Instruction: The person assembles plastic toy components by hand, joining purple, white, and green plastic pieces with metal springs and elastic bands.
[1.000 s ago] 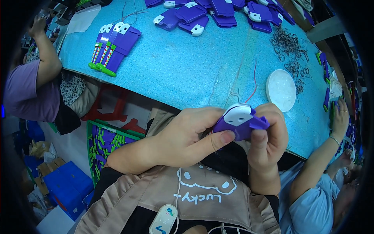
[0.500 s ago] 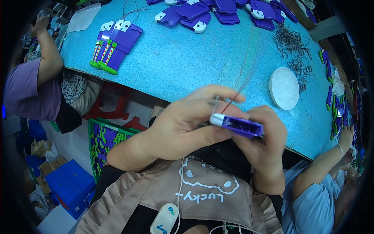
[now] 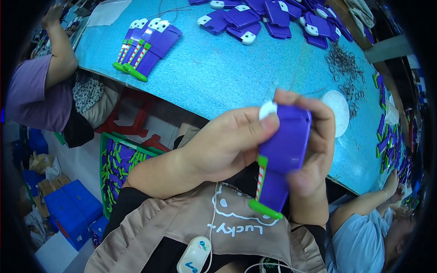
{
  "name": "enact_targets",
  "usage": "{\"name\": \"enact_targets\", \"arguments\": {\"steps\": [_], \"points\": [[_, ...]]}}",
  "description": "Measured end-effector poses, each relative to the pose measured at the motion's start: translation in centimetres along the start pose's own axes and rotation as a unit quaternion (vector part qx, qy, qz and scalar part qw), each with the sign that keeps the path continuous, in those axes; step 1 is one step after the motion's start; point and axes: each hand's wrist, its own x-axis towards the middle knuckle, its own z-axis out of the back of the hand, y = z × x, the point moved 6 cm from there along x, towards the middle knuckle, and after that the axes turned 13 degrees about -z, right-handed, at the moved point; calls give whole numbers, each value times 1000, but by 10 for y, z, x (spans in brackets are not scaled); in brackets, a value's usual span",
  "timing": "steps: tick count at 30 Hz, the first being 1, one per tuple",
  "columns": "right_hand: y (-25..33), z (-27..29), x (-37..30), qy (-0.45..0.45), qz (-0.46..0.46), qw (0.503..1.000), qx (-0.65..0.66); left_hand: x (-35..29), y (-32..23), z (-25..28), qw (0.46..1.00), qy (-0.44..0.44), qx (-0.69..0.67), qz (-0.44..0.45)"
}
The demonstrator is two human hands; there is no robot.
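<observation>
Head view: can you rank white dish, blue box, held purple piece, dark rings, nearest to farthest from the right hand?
1. Purple piece: touching right hand
2. White dish: just beyond, right
3. Dark rings: farther up, right
4. Blue box: lower left

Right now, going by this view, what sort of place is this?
Probably a manual assembly workshop: purple parts heaped on a blue worktable, a green crate packed with purple-and-green pieces, and other people nearby, including one in purple.
</observation>
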Motion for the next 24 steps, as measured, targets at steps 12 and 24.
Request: {"name": "enact_targets", "arguments": {"steps": [12, 24], "points": [[-55, 6, 107, -31, -132, 832, -539, 35, -156, 17, 257, -33, 919, -298], [-20, 10, 48, -121, -104, 875, -458, 38, -128, 39, 664, -67, 719, -197]]}}
